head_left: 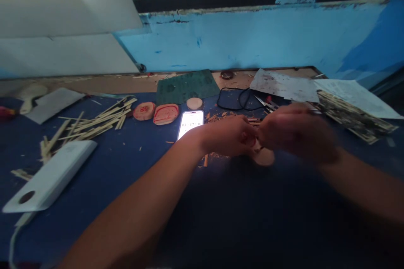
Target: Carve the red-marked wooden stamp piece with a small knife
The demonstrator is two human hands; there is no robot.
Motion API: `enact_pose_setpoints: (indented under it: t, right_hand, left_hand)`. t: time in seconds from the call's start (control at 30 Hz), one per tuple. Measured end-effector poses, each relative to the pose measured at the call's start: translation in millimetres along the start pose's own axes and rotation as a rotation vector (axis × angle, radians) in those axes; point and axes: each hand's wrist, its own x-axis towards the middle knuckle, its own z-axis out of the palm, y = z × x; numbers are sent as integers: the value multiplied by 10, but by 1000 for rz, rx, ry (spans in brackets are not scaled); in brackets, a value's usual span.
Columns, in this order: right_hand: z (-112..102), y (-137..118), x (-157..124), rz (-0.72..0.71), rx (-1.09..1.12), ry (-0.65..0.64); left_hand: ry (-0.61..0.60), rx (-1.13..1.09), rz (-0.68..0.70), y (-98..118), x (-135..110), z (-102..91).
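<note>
My left hand and my right hand meet over the middle of the dark blue table top. Both hands are closed together on a small round wooden piece, whose lower edge shows under them. My right hand is smeared by motion and a thin tool seems to stick out above it. Wood shavings lie just behind my hands. A lit phone showing a timer lies left of my left hand.
Two carved red-marked wooden discs and a plain disc lie behind the phone. Loose wooden sticks, a white power bank, a green mat, a black cable, papers and a stick bundle surround the spot.
</note>
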Motion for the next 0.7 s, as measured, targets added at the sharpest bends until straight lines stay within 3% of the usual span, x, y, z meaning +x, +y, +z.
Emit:
enact_pose_setpoints:
  t: [0.1,0.27,0.43,0.7]
  right_hand:
    - [41,-96,7,-25,7,40]
    - [-11,90,21,5,15,-14]
    - [-5,8,14,2,9,0]
    - [-3,75,25,25,-9,8]
  left_hand:
    - [-15,12,18,-9,4,-3]
    - [-16,29,-32,2,6,-3]
    - [-8,17,33,-8,7,-3]
    - [-5,16,4,-11,11,8]
